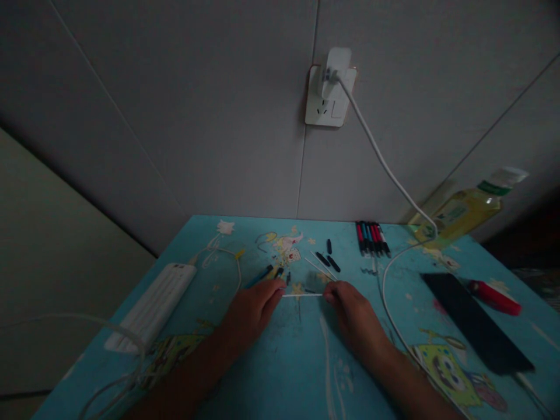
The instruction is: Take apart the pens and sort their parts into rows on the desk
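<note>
I see left hand (pixel 258 304), right hand (pixel 352 314) pinched closed on ends of thin white stick (pixel 303 295); hard bend could snap it; weak pinch could drop it.

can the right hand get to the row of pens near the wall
Probably yes: the pens lie a little beyond the right hand, and the white cord passes to their right; it may first need to release the white stick.

Two bare forearms (pixel 195 370) slant inward across a blue, cartoon-printed table (pixel 297 361) toward its far edge; the bare left hand (pixel 256 306) and bare right hand (pixel 352 309) face each other, apart, fingers (pixel 270 286) curled in pinches.
</note>
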`<action>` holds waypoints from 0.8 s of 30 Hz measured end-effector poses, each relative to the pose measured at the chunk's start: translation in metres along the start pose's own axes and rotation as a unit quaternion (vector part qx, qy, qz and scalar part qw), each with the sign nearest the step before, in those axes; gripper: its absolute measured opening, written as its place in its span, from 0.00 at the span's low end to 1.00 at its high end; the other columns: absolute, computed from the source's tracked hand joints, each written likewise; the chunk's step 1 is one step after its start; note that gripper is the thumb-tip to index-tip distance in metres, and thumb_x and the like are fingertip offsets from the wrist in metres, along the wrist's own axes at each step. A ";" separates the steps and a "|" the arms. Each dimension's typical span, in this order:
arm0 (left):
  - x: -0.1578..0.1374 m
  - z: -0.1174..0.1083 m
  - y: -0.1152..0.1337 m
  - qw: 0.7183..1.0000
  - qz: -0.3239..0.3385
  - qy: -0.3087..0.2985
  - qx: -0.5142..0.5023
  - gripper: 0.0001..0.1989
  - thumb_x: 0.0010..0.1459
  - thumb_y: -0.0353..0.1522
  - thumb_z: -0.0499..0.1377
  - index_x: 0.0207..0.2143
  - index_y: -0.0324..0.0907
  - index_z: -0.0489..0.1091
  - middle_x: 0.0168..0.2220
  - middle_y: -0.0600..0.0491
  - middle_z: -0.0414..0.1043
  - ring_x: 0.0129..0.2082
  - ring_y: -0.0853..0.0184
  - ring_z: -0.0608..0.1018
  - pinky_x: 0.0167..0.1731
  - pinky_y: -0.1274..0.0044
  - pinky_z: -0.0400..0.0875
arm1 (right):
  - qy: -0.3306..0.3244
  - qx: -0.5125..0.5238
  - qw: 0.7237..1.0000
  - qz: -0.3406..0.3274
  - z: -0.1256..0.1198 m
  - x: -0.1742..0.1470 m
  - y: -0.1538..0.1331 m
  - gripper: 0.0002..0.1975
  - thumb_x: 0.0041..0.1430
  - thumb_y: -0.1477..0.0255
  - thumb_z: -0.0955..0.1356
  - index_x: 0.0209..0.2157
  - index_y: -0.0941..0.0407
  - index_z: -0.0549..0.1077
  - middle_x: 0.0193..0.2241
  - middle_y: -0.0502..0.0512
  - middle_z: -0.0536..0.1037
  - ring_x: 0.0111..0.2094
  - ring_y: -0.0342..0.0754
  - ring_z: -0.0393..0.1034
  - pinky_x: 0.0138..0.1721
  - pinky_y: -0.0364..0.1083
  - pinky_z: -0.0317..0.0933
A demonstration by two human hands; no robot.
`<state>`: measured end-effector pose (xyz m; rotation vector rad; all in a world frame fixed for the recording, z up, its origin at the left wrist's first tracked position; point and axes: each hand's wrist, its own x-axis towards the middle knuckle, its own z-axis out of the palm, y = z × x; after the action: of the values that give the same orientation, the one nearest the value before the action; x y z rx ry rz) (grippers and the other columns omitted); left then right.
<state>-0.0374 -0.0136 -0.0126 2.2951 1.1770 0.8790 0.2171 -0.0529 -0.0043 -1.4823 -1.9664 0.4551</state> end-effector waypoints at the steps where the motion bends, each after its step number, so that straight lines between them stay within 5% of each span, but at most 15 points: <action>1: 0.000 0.000 0.000 1.000 0.006 -0.005 0.004 0.12 0.69 0.35 0.50 0.47 0.45 0.71 0.43 0.50 0.78 0.41 0.64 0.80 0.42 0.74 0.73 | 0.003 -0.005 1.000 0.004 0.000 0.000 0.001 0.08 0.68 0.75 0.59 0.36 0.54 0.68 0.34 0.54 0.75 0.36 0.48 0.71 0.40 0.46 0.63; 24: -0.004 0.004 0.007 0.994 0.053 -0.076 0.056 0.12 0.67 0.37 0.53 0.50 0.51 0.71 0.34 0.52 0.77 0.33 0.63 0.79 0.37 0.73 0.70 | -0.058 -0.016 0.993 -0.102 -0.008 0.000 -0.008 0.12 0.69 0.71 0.61 0.46 0.53 0.75 0.39 0.57 0.75 0.40 0.50 0.71 0.44 0.50 0.68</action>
<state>-0.0328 -0.0207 -0.0123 2.4862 1.0731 0.6759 0.2164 -0.0557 0.0061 -1.2812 -2.1988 0.4312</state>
